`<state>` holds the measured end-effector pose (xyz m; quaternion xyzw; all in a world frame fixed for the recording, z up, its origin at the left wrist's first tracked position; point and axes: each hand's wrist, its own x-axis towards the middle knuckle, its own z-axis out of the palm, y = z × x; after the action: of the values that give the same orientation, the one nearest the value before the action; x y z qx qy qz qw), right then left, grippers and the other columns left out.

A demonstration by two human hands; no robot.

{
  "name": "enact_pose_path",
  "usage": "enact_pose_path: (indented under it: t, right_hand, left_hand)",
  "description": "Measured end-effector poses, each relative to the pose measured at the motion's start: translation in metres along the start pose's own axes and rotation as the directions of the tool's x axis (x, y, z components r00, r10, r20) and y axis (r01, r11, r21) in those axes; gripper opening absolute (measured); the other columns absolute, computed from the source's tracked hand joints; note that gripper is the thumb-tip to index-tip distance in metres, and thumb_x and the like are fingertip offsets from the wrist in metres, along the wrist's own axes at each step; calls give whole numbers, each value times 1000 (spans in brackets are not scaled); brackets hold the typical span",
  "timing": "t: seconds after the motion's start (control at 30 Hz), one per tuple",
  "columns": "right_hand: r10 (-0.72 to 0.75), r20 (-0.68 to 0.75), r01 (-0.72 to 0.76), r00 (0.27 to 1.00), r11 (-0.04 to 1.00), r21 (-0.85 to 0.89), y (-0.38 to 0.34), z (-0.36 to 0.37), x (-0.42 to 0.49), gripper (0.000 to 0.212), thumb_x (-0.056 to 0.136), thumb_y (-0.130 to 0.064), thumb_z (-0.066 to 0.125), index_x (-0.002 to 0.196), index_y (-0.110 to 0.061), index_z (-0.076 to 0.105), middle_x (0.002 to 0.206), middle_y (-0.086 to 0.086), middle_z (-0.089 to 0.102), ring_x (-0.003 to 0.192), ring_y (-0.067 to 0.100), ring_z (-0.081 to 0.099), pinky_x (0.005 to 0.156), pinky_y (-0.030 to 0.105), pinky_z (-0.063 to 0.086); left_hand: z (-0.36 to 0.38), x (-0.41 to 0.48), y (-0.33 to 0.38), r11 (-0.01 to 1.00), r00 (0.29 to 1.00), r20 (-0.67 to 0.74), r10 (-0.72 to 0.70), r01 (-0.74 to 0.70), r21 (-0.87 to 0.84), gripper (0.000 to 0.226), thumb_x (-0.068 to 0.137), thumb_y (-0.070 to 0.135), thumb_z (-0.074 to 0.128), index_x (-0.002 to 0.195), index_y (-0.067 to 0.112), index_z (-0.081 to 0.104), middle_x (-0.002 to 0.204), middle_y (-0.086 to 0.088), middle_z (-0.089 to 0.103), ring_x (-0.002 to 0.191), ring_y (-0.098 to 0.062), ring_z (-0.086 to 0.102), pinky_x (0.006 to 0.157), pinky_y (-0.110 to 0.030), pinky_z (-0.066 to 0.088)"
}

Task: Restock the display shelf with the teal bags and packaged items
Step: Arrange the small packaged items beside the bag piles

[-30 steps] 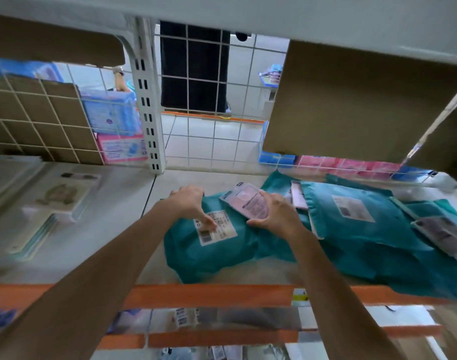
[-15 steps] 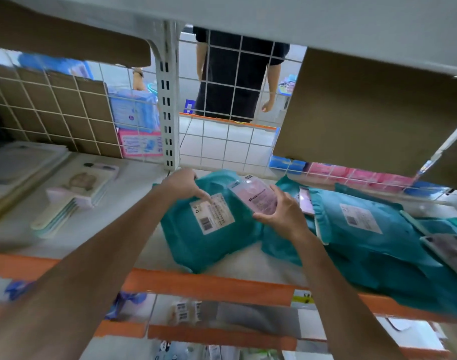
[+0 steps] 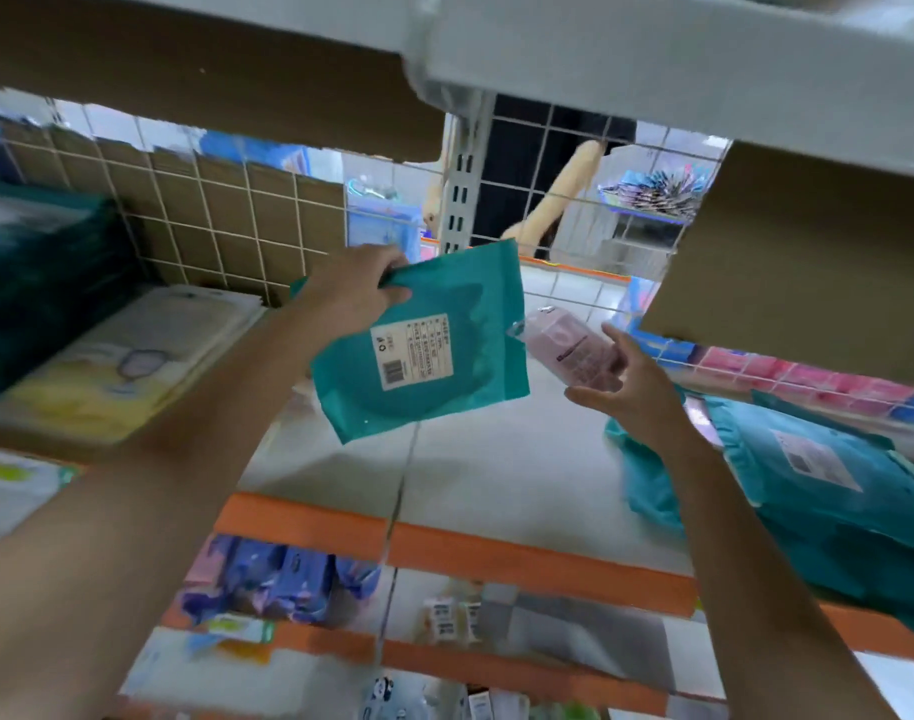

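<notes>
Teal bag [image 3: 418, 350] hangs in the middle of the frame, tilted, label facing out, clear of the shelf [image 3: 496, 480] below it. The left hand [image 3: 351, 291] pinches it by its upper left corner. Just to its right, the right hand [image 3: 637, 392] holds a pink packet [image 3: 574, 350] loosely between thumb and spread fingers. The two hands are apart, each with its own item, and the packet's corner comes close to the bag's edge.

This looks like the placing step: both items are in the air and neither is set down yet. The next move likely calls for picking a spot, perhaps the bare stretch of shelf under the bag, and laying it flat with the label up.

The shelf is pale with an orange rail [image 3: 496, 553] along its front. A teal pile [image 3: 834, 501] lies at the right, and flat packs [image 3: 133, 356] are stacked at the left. A wire grid [image 3: 226, 220] backs the shelf at upper left, and cardboard [image 3: 808, 262] hangs at upper right. Through the grid, top centre, another person [image 3: 548, 163] stands in the next aisle. The lower shelves are blurred.
</notes>
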<state>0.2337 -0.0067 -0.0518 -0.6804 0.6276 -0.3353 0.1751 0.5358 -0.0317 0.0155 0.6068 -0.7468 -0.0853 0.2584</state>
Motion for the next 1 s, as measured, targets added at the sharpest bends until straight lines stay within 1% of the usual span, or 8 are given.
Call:
enact_pose_path:
  t: [0.07, 0.17, 0.33, 0.5, 0.67, 0.83, 0.97, 1.0]
  right_hand:
    - [3, -19, -3, 1000, 1000, -14, -15, 4, -2, 89, 66, -20, 84, 142, -18, 37, 116, 2, 51, 102, 20, 52, 85, 28, 41]
    - [43, 7, -43, 999, 999, 28, -38, 19, -7, 91, 64, -21, 86, 141, -23, 38, 116, 3, 50, 106, 25, 55, 99, 39, 44]
    - [48, 39, -50, 998, 998, 41, -77, 58, -19, 109, 39, -60, 81, 136, -37, 39, 104, -5, 50, 106, 30, 58, 98, 48, 45]
    - [20, 59, -19, 998, 1000, -15, -115, 98, -28, 92, 61, -37, 84, 140, -28, 38, 116, 2, 54, 107, 26, 59, 96, 47, 45]
    - [-18, 143, 21, 990, 1000, -18, -151, 126, -22, 82, 68, -27, 83, 139, -20, 42, 103, -6, 51, 100, 23, 59, 89, 38, 47]
    - [-28, 235, 28, 971, 1000, 5, -162, 144, -8, 74, 67, -17, 83, 132, -15, 48, 96, -9, 53, 103, 32, 59, 91, 51, 50]
    - [-51, 320, 51, 946, 999, 8, -168, 159, 11, 68, 72, -6, 78, 132, -8, 47, 103, -11, 53, 100, 17, 55, 85, 23, 53]
    - [-54, 327, 66, 943, 997, -27, -171, 165, 15, 67, 72, -8, 79, 131, -8, 48, 109, -6, 54, 102, 18, 55, 85, 24, 53]
  left_hand:
    - [-23, -3, -16, 999, 999, -33, 34, -33, 9, 20, 92, 22, 56, 109, 11, 56, 111, -9, 62, 100, -27, 57, 80, -34, 41]
    - [-62, -8, -42, 994, 991, -95, 98, -93, 57, 25, 92, 24, 55, 115, 13, 56, 112, -10, 62, 101, -29, 57, 80, -35, 41]
    - [-116, -23, -84, 966, 966, -157, 203, -171, 193, 28, 92, 22, 53, 118, 12, 55, 111, -14, 63, 101, -33, 56, 83, -38, 42]
    - [-156, -42, -126, 946, 954, -213, 209, -142, 293, 32, 94, 23, 52, 124, 12, 53, 114, -19, 62, 105, -37, 55, 90, -39, 37]
    - [-181, -48, -163, 929, 948, -255, 192, -92, 358, 29, 93, 21, 53, 119, 9, 55, 108, -22, 62, 100, -40, 55, 91, -42, 36]
    - [-193, -45, -188, 923, 931, -282, 233, -121, 364, 28, 89, 16, 57, 116, 6, 59, 103, -25, 64, 95, -42, 56, 90, -44, 38]
    - [-197, -38, -199, 925, 927, -310, 213, -89, 370, 28, 89, 15, 59, 115, 6, 59, 101, -25, 64, 92, -41, 57, 92, -44, 38]
    - [-197, -35, -201, 927, 926, -313, 211, -88, 365, 28, 89, 15, 58, 115, 6, 59, 100, -25, 64, 92, -41, 58, 92, -45, 38]
